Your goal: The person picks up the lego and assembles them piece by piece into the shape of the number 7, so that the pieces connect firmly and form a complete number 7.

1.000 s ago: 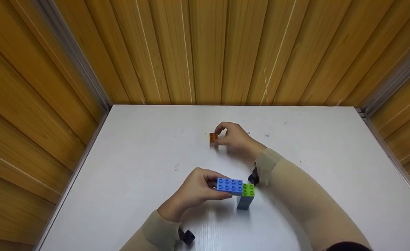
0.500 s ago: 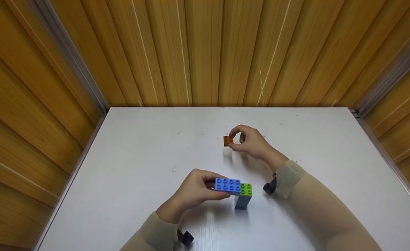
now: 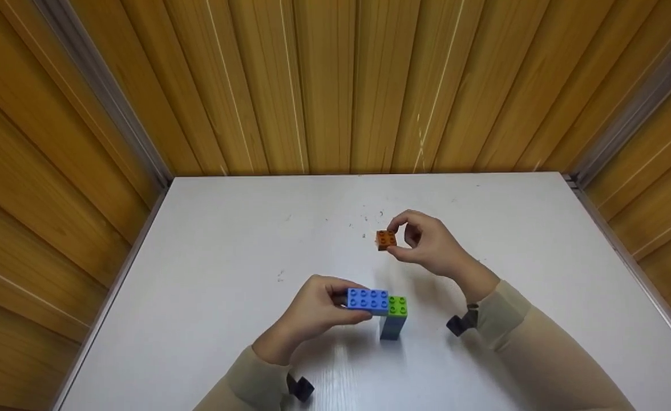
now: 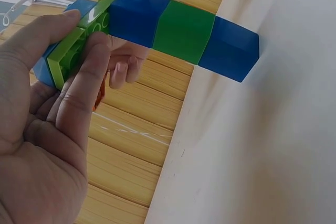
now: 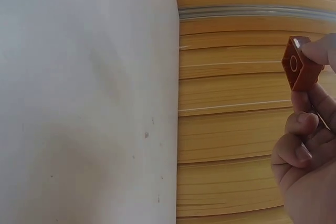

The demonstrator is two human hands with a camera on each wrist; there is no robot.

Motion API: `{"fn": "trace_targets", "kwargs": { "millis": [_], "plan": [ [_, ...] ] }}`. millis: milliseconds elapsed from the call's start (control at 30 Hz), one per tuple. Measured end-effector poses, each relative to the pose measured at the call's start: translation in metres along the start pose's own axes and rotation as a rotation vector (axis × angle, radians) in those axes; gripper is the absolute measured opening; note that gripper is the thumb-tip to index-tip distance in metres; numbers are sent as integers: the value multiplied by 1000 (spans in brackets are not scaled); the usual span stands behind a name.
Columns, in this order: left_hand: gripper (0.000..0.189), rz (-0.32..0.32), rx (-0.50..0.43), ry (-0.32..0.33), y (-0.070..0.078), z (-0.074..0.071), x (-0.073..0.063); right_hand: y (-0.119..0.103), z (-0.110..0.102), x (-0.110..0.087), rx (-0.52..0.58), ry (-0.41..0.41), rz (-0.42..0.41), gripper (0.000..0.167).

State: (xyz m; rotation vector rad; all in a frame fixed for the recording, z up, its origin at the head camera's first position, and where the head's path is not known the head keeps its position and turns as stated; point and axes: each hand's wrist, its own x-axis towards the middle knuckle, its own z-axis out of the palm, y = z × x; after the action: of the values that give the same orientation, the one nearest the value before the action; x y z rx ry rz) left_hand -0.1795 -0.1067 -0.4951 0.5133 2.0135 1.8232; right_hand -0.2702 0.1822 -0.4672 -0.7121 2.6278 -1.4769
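Observation:
My left hand (image 3: 315, 308) grips the overhanging top of a toy-brick tower. A blue brick (image 3: 368, 299) with several studs forms that overhang, beside a lime-green piece (image 3: 397, 306). In the left wrist view, thumb and fingers hold the lime-green layer (image 4: 65, 59) where it juts past the column. Below it the column runs blue, green (image 4: 185, 31), blue, with its foot at the white table. Farther back, my right hand (image 3: 435, 245) pinches an orange brick (image 3: 385, 240) between thumb and fingers, raised over the table. Its hollow underside (image 5: 294, 63) shows in the right wrist view.
The white table (image 3: 227, 240) ends at a wood-patterned panel wall (image 3: 335, 85) behind, with similar panels on both sides. Metal posts stand in the corners. Small dark marks (image 3: 365, 218) dot the tabletop. A black wrist device (image 3: 462, 323) sits at the right cuff.
My right hand has lifted the orange brick and brought it rightward and nearer to the tower. The left hand keeps its grip on the tower's top, nearly still.

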Motion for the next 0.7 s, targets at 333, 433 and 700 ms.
{"fn": "trace_targets", "kwargs": {
  "millis": [333,433,700],
  "plan": [
    [36,1,13,9,-1,2,-1,-21,-3,-45,-5,25,-117,41],
    [36,7,19,8,-1,1,-1,-24,-2,-57,-13,15,-173,44],
    [36,16,30,17,-3,1,-1,-24,3,-76,-17,3,-232,40]
  ]
}}
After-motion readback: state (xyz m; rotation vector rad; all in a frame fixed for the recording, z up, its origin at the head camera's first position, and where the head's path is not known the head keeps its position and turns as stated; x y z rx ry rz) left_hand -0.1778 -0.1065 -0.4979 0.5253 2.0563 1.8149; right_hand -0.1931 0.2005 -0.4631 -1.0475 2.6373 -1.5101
